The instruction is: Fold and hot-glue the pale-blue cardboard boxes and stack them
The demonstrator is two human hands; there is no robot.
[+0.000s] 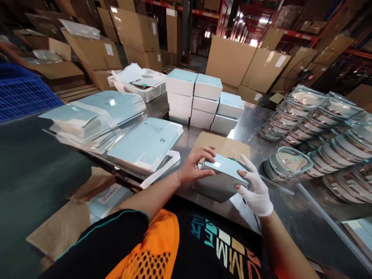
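Note:
A small box with a light blue top [225,166] and shaded sides is in front of my body, gripped from both ends. My bare left hand [197,164] has its fingers and thumb closed around the left end. At the right end, my right hand [255,190], in a white glove with bare fingertips showing, pinches the box. Just behind the box is a brown piece of cardboard [221,140] on the metal table. Whether the box touches the table is hard to make out.
Stacked blue-topped boxes [193,93] stand at the back. To the left lie flat blue sheets [145,141] and a white basket [155,93] of papers. Several stacked clear-lidded containers [293,159] occupy the right side. Large cartons [229,62] rise behind the metal table [255,116].

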